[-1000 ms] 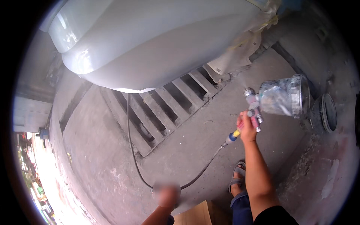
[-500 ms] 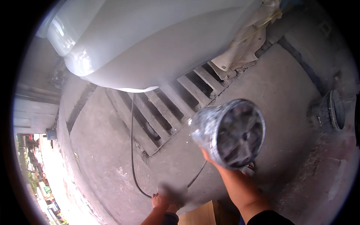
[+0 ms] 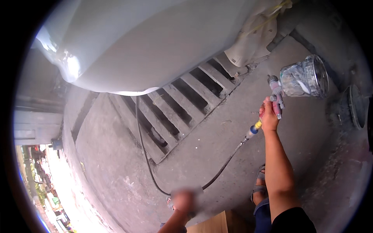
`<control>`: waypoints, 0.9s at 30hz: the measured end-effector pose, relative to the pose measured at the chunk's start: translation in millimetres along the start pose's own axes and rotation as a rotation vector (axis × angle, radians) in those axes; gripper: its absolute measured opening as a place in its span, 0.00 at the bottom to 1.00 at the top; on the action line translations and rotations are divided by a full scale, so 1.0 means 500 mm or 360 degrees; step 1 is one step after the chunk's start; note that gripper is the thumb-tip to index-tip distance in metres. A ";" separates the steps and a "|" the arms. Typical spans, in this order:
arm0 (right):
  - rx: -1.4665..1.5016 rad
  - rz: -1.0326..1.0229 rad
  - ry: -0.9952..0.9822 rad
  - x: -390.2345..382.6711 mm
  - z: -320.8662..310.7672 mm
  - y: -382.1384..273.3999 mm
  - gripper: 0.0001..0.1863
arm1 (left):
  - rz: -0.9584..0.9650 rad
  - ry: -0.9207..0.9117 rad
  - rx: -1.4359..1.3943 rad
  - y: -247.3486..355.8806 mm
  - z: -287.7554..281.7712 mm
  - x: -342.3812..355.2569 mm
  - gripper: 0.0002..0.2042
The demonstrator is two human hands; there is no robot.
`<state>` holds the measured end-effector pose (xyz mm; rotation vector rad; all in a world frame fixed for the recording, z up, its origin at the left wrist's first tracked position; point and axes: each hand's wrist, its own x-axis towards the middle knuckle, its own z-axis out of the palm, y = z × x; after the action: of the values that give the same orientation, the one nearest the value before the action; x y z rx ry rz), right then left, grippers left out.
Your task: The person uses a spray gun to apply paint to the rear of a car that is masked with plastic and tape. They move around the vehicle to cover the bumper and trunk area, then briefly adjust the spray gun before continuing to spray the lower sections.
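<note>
My right hand [image 3: 269, 116] is closed round the handle of a spray gun [image 3: 276, 97], held out at the right above the concrete. Its clear, paint-smeared cup [image 3: 299, 80] is tipped sideways, with the round end facing right. From a yellow and blue coupling [image 3: 254, 127] under the handle, a dark air hose [image 3: 224, 166] runs down to my left hand [image 3: 184, 200]. That hand is closed on the hose at the low centre, its fingers blurred. Beyond it the hose climbs toward a large glossy white body panel [image 3: 155, 50], which fills the upper part of the view.
A slatted concrete floor grate [image 3: 190, 97] with dark gaps runs beneath the panel's edge. Masking paper [image 3: 248, 50] hangs at the panel's right end. A bucket [image 3: 351, 106] stands at the far right. Cardboard [image 3: 210, 224] lies near my feet. Bright daylight enters at the left.
My right hand has swung the spray gun right and away from me, turning it so the gun and coupling now show. My left hand has shifted slightly right with the hose.
</note>
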<state>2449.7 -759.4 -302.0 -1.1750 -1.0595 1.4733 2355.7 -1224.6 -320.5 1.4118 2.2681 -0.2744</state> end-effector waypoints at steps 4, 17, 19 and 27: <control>0.0078 0.0060 -0.0019 -0.029 0.042 0.039 0.09 | -0.0063 -0.0109 0.0156 -0.034 0.005 -0.034 0.05; 0.0180 0.0245 -0.1227 -0.323 0.187 0.149 0.11 | -0.0443 -0.0224 0.0290 -0.243 -0.030 -0.247 0.05; 0.0195 0.0283 -0.1045 -0.265 0.168 0.174 0.10 | -0.0318 -0.0141 0.0327 -0.206 -0.043 -0.206 0.04; 0.0491 0.0212 -0.0027 0.020 0.027 0.130 0.13 | 0.0217 0.0496 0.0249 -0.086 0.019 -0.014 0.07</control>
<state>2425.4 -762.4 -364.4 -1.0289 -0.7423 1.6839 2322.8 -1253.7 -328.3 1.7903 2.4218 -0.2030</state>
